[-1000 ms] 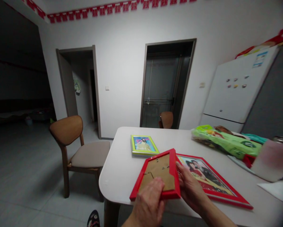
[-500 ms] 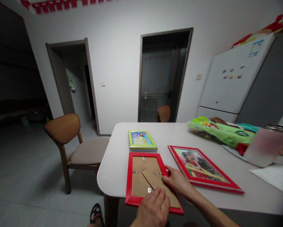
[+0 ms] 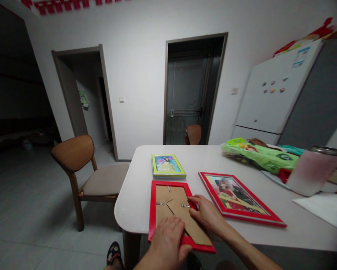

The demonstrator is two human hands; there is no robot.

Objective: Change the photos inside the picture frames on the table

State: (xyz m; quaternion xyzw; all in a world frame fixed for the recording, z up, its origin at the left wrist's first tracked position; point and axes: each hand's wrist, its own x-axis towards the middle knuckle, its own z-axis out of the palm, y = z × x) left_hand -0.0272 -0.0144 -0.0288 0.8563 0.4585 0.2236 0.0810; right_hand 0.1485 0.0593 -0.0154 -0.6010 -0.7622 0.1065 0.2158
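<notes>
A red picture frame (image 3: 153, 213) lies face down, its brown backing board (image 3: 169, 195) showing with metal clips and a dark slit. The frame's near end reaches past the table edge. My left hand (image 3: 168, 238) lies over the lower left of the backing, fingers extended, thumb near the bottom rim; it hides the lower clip. At the right rim, my right hand (image 3: 206, 213) grips the frame with bent fingers beside the right clip (image 3: 185, 205). Face up on the right is a larger red framed picture (image 3: 241, 197). Behind sits a small yellow-green framed picture (image 3: 168, 165).
The white table (image 3: 129, 210) has a rounded left corner. On its right are a green package (image 3: 261, 154), a pink-white jar (image 3: 314, 170) and white paper (image 3: 322, 210). A wooden chair (image 3: 72, 153) stands to the left, another chair (image 3: 193, 134) behind the table.
My left hand has slid left across the backing, its fingers leaving the area of the lower clip and slit's end. My right hand has shifted slightly up at the right rim, near the clip.
</notes>
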